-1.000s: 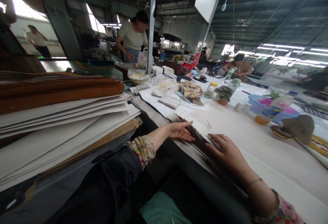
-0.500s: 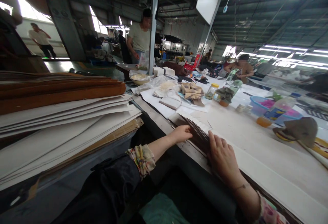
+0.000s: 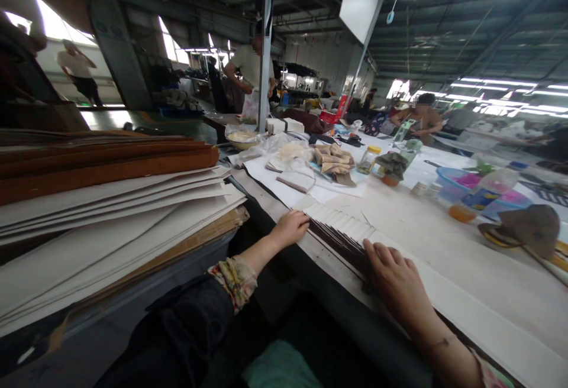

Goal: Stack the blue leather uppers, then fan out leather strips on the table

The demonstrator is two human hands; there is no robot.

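Observation:
A long stack of white strips [image 3: 339, 220] with brown edges lies along the near edge of the table, its layers fanned out in steps. At the far end of the stack, my left hand [image 3: 290, 228] is closed, its curled fingertips gripping the corner. My right hand [image 3: 394, 270] grips the stack farther along, fingers bent over the white top and the thumb hidden on the near side. Between my hands, the strips' dark edges show as thin layers.
Stacked white sheets [image 3: 133, 246] and brown sheets [image 3: 110, 172] rise at left, across a dark gap. Beyond the strips are folded tan pieces [image 3: 333, 158], a yellow-lidded jar [image 3: 369, 159], a bottle [image 3: 481, 196] and a cap [image 3: 528, 228]. Other people stand farther back; a post [image 3: 265, 51] rises at the table.
The raised, fanned end of the strips has come down flatter. My left hand has moved left to the stack's far end; my right hand has shifted slightly right.

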